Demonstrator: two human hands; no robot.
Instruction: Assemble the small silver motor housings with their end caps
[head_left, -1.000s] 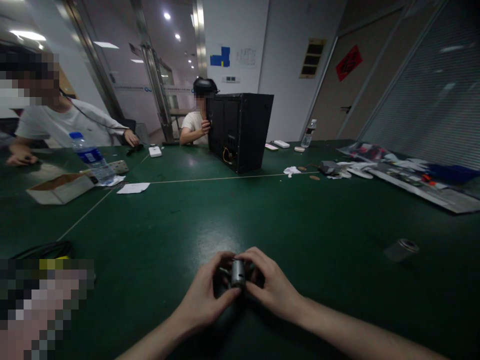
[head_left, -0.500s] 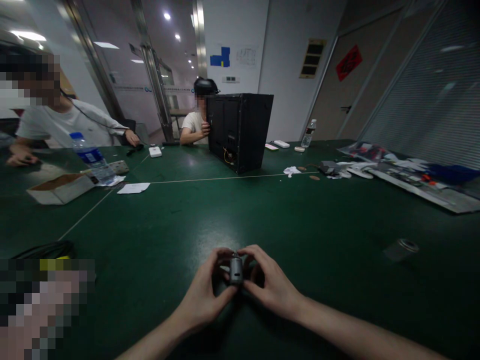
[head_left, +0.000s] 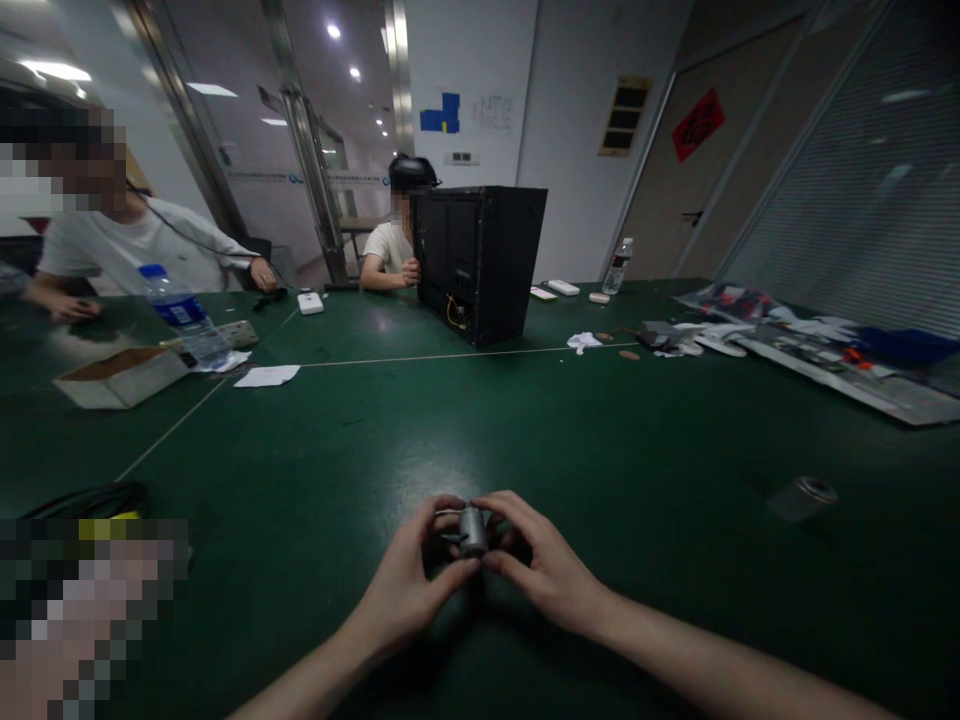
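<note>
A small grey metal cylinder, like a little motor, is pinched between both of my hands just above the green table. My left hand grips it from the left with thumb and forefinger. My right hand closes on it from the right, its fingers arched over the top. Part of the cylinder is hidden by my fingers.
A second small metal cylinder lies on the table to the right. A black computer case stands mid-table with a person behind it. Another person sits at far left, near a water bottle and a cardboard box. Papers and parts lie at right.
The cylinder has turned slightly between my fingers and my hands shifted a little. The person behind the case lowered a hand to the table.
</note>
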